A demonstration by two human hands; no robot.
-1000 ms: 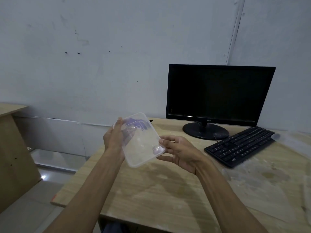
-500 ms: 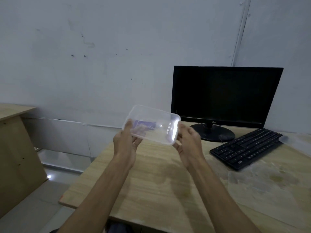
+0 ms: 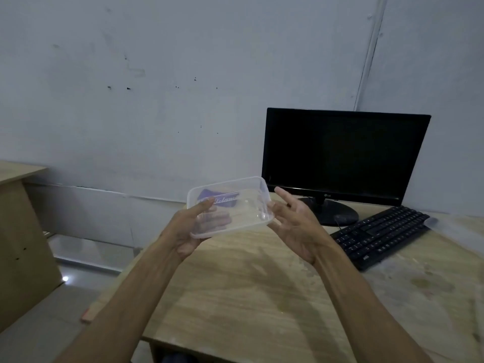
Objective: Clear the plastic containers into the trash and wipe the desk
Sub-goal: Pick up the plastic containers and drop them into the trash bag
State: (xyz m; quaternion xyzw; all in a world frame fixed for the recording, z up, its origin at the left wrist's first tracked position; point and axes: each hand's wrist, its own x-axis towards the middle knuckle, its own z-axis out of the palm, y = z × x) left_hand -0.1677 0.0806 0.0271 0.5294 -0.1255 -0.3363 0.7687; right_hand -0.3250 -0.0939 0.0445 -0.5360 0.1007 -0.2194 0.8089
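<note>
Head view: both forearms are stretched forward above the wooden tabletop (image 3: 262,297). A clear plastic container (image 3: 229,205) with a purple label is gripped at its left end by the left hand (image 3: 192,229), thumb on top and fingers curled beneath. The right hand (image 3: 294,224) is held with fingers spread and relaxed, touching the container's right end. The container is kept in the air, tilted, in front of a dark monitor (image 3: 343,155) and left of a black keyboard (image 3: 379,237).
</note>
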